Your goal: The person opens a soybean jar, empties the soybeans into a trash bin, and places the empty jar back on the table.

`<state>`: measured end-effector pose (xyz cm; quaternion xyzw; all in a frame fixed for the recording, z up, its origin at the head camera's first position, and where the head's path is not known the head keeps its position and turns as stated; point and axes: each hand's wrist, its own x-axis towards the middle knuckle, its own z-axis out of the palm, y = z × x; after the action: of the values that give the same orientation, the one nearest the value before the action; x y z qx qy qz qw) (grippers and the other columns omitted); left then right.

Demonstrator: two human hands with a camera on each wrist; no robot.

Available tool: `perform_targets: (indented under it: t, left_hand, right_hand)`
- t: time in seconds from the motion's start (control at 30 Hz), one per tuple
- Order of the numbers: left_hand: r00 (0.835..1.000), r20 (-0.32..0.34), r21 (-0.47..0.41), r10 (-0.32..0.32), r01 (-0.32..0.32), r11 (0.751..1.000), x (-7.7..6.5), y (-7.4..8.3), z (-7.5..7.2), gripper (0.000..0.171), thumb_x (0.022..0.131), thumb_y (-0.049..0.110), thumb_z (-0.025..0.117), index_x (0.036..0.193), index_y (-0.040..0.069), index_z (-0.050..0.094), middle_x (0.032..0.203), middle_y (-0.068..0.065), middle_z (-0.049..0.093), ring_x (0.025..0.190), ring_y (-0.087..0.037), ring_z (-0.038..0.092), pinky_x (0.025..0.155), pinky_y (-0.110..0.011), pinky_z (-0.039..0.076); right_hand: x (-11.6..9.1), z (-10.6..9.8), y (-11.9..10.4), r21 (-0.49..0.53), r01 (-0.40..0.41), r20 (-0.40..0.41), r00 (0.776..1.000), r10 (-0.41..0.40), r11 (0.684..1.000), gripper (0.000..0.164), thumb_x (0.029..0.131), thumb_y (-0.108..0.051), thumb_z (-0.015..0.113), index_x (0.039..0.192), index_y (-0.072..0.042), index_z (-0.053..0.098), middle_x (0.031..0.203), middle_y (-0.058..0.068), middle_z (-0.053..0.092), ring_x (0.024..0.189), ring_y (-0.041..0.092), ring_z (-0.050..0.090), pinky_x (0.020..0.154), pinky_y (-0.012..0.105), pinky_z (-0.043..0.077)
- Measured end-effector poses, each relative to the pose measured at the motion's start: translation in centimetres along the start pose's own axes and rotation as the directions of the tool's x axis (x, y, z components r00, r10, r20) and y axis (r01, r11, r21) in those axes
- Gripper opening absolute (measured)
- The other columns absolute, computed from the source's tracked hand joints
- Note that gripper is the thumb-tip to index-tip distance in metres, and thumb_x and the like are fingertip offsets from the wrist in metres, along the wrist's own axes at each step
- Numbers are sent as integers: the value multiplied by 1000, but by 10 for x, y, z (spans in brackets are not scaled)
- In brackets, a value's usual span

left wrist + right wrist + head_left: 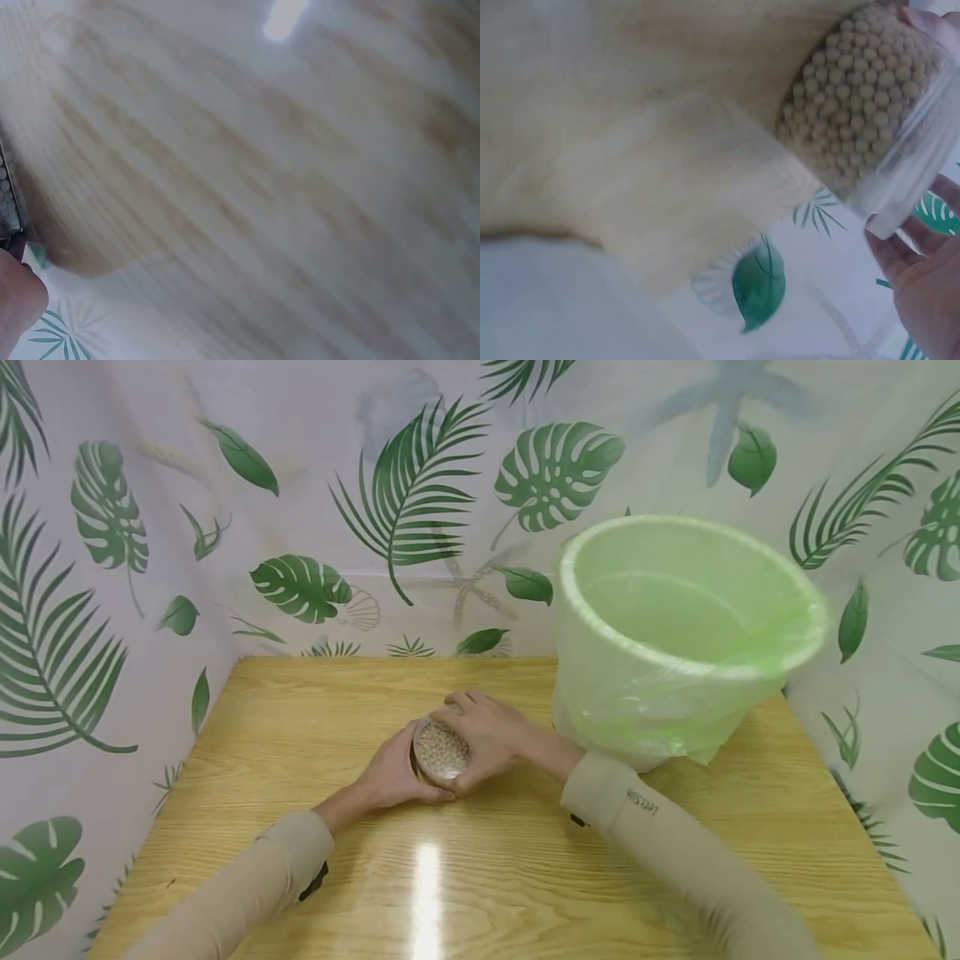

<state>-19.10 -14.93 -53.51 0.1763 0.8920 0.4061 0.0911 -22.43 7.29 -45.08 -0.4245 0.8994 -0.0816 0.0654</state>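
A clear round jar (442, 750) of small beige balls, like soybeans, is between both hands over the table. My left hand (393, 771) grips its left side, thumb along the near edge. From the right, my right hand (489, 737) holds the jar near its mouth, fingers over the far rim. In the right wrist view, the jar (859, 101) is tilted, and fingers (922, 289) hold its clear rim or lid; I cannot tell which. Only an edge of the jar (7, 202) and part of a hand (19, 300) show in the left wrist view.
A large bin (637, 693) lined with a pale green plastic bag stands at the right back of the wooden table (300, 718). Leaf-patterned sheeting (300, 510) hangs behind the table and along its sides.
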Motion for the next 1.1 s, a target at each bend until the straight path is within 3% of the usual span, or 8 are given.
perform_targets:
  t: [0.23,0.6,0.8,1.1]
  left_hand:
    - [999,20,-19,30,-30,999,1,-1,-1,120,63,43,102,159,16,36,152,-6,56,141,-28,56,119,-51,49]
    - [1000,25,19,-13,13,1000,0,1,-1,128,62,50,100,163,15,30,157,-10,52,146,-33,52,123,-54,45]
    - [1000,24,27,-4,3,1000,0,2,-1,127,63,51,99,162,12,31,156,-13,52,145,-35,53,122,-56,45]
    - [1000,25,38,-10,9,999,-1,3,-1,127,63,51,99,163,12,30,158,-14,50,147,-36,51,124,-57,43]
  right_hand:
    - [-18,-19,-3,40,44,-50,998,-42,998,108,69,-60,84,159,-15,44,162,21,43,147,40,45,117,58,49]
    - [-88,-5,-8,-43,50,-129,990,-55,998,106,68,-64,83,155,-18,45,153,20,51,134,36,56,108,53,57]
    - [-121,11,-13,-15,3,-82,997,-4,1000,103,69,-63,85,155,-25,43,153,18,52,132,37,58,100,53,60]
    - [-154,44,-15,-17,-14,65,998,15,1000,107,75,-71,77,161,-19,41,160,19,46,140,37,52,110,55,55]
